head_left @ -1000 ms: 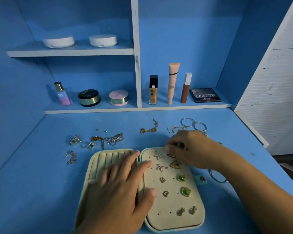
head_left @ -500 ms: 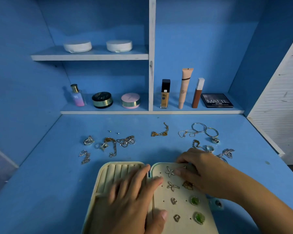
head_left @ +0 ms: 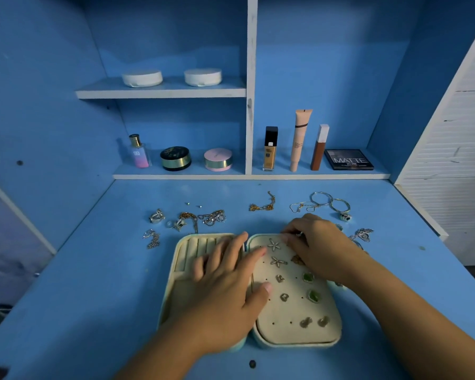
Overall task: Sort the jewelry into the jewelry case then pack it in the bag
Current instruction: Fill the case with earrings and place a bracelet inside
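Observation:
An open cream jewelry case (head_left: 329, 334) lies on the blue desk. Its right panel carries several earrings, among them a starfish earring (head_left: 274, 244) and green stone earrings (head_left: 314, 295). My left hand (head_left: 225, 281) rests flat across the case's hinge and ring-slot half, fingers straight. My right hand (head_left: 317, 244) sits at the panel's top right corner and pinches a small silver earring (head_left: 299, 233) between its fingertips. Loose chains and rings (head_left: 211, 217) lie on the desk behind the case.
A gold chain (head_left: 262, 206), silver bangles (head_left: 331, 202) and a ring (head_left: 344, 216) lie at the back right. A leaf-shaped piece (head_left: 364, 233) is right of my hand. Cosmetics bottles (head_left: 270, 148) and a palette (head_left: 348, 159) stand on the low shelf.
The view has shifted, so the case sits lower and more central. My right hand stayed at the panel's top right corner, working a small earring; my left hand kept pressing on the case.

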Motion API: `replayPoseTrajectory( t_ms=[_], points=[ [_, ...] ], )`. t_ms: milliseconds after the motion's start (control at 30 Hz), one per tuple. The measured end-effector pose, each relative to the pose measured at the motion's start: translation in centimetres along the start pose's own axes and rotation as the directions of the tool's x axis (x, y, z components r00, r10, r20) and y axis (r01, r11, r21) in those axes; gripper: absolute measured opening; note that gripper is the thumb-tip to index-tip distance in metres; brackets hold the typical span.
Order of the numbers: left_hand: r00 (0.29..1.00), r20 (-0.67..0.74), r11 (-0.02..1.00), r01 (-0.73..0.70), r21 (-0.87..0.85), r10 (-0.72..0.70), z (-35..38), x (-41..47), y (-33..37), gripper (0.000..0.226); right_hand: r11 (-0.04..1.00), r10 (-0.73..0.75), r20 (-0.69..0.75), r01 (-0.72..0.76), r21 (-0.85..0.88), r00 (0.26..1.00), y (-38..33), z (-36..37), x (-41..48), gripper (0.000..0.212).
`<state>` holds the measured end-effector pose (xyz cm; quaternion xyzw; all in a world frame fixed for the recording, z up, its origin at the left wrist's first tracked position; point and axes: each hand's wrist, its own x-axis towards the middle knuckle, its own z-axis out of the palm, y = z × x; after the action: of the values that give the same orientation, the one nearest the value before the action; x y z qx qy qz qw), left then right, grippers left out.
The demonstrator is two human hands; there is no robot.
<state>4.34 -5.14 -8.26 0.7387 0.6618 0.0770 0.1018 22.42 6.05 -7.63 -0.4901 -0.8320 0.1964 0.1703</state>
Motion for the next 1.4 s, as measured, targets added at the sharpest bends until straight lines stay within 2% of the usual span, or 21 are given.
replayPoseTrajectory(
  t_ms=[267,433,567,633,700,800,933,1133,1300,1400],
  points=[
    [1.0,0.004,0.998,0.011,-0.064,-0.011,0.3,1.5,-0.6,0.051,0.996,0.041,0.019,-0.039,-0.086,0.999,-1.4,-0.6,0.3,0.033],
    [0.999,-0.043,0.995,-0.003,-0.097,-0.001,0.0,1.6,-0.7,0.058,0.981,-0.139,0.027,0.142,-0.133,0.99,-5.7,-1.6,4.5,0.032],
    [0.985,-0.174,0.984,-0.017,-0.179,-0.015,-1.2,0.2,-2.3,0.058,0.946,-0.259,0.152,0.283,-0.16,0.954,-9.3,-0.2,9.6,0.029],
    [0.973,-0.229,0.995,0.004,-0.102,-0.028,-1.6,-0.6,-3.7,0.056,0.938,-0.262,0.204,0.299,-0.178,0.943,-10.1,1.3,11.8,0.027],
    [0.975,-0.212,0.996,0.053,-0.07,-0.067,-1.8,-1.2,-4.7,0.058,0.931,-0.258,0.242,0.308,-0.198,0.935,-10.6,2.9,13.4,0.026],
    [0.981,-0.157,0.987,0.089,-0.136,-0.11,-1.7,-1.7,-5.2,0.064,0.926,-0.247,0.258,0.306,-0.222,0.934,-11.2,4.6,15.1,0.024],
    [0.978,-0.188,0.984,0.058,-0.167,-0.089,-1.0,-1.6,-5.4,0.065,0.93,-0.219,0.238,0.276,-0.241,0.946,-11.8,6.0,16.7,0.029],
    [0.971,-0.232,0.984,0.021,-0.179,-0.063,-0.4,-1.6,-5.8,0.066,0.887,-0.179,0.224,0.256,-0.384,0.958,-13.1,7.5,18.6,0.029],
    [0.967,-0.244,0.978,0.015,-0.21,-0.068,-0.4,-1.7,-6.0,0.065,0.844,-0.202,0.224,0.286,-0.455,0.953,-13.5,7.9,18.3,0.008],
    [0.971,-0.221,0.972,0.036,-0.231,-0.089,-0.6,-1.8,-5.9,0.063,0.853,-0.239,0.228,0.317,-0.414,0.944,-13.1,5.6,16.3,0.016]
  ],
)
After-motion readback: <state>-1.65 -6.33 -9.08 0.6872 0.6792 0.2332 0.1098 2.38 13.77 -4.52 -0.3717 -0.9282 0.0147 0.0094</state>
